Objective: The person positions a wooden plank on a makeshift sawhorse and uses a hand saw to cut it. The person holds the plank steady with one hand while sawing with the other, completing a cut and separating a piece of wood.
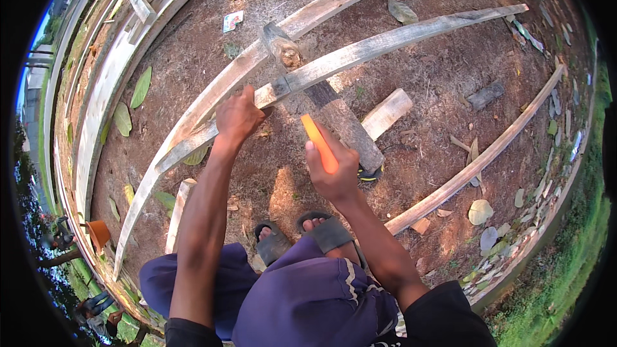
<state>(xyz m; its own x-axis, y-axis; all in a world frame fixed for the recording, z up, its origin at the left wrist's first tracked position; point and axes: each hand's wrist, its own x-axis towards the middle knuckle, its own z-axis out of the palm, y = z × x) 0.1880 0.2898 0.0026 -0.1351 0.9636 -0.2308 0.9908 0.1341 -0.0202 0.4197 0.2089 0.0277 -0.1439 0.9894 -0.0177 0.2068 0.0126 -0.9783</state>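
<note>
A long weathered wooden plank [373, 48] slants from lower left to upper right, propped over other timber. My left hand [239, 117] is closed round it, near a pale patch and a dark line across the wood. My right hand [335, 170] is wrapped round an orange handle [319, 144], just right of the plank and apart from it. Any blade or head on this handle cannot be made out. Under the plank are a knotty wood block [286, 51] and a thick, dark timber [347, 125]. A second long plank [347, 1] runs behind.
A short pale offcut [389, 113] lies right of the timber, and a narrow wooden strip [482, 160] farther right. My sandalled feet [328, 234] are close below. Boards [106, 109] line the left side. Leaves [141, 87] are scattered over the dirt. Another person [96, 315] shows at lower left.
</note>
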